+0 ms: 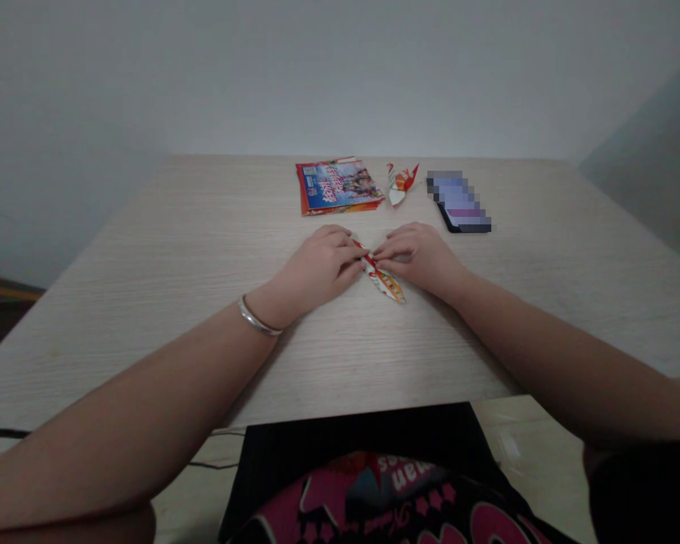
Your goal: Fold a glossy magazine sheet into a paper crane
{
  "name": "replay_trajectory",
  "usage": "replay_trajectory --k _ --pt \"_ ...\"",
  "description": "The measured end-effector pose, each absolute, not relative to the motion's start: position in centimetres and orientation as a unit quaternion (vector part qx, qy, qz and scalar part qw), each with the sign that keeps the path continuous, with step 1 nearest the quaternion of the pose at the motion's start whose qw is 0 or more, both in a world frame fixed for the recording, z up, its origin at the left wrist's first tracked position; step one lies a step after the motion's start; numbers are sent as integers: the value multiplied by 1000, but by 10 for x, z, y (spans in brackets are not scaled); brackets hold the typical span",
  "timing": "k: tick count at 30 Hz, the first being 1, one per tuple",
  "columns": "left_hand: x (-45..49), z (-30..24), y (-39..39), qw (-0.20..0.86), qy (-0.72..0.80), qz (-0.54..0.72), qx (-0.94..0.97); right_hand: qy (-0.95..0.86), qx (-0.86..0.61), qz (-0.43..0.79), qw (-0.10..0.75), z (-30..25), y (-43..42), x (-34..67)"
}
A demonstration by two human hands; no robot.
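A narrow strip of folded printed paper [386,282], white, red and yellow, lies slantwise on the table between my hands. My left hand [329,261] has its fingers closed on the paper's left edge. From the other side, my right hand [418,255] pinches the same paper near its middle. The fingertips of both hands almost meet over it and cover its upper part. Its pointed lower end shows, aimed toward the front right.
Farther back lies a stack of printed booklets or sheets [340,185]. Beside it stands a folded paper crane [402,183] in red and white. A phone [459,202] with a blurred screen lies to the right. The pale table [164,249] meets a wall behind.
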State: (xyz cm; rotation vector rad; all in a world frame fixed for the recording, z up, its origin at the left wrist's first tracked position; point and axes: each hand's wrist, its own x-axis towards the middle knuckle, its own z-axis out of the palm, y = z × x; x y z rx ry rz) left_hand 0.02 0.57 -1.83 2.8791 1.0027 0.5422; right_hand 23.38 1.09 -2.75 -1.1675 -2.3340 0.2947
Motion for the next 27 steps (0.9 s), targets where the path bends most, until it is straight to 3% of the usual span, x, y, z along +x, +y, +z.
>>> replay_trajectory --k 13,27 --pt "1 -18 -5 33 444 189 875 -869 -390 127 278 -26 7 227" --pt "-2 -21 -2 34 422 159 892 -913 -302 79 262 -30 13 241"
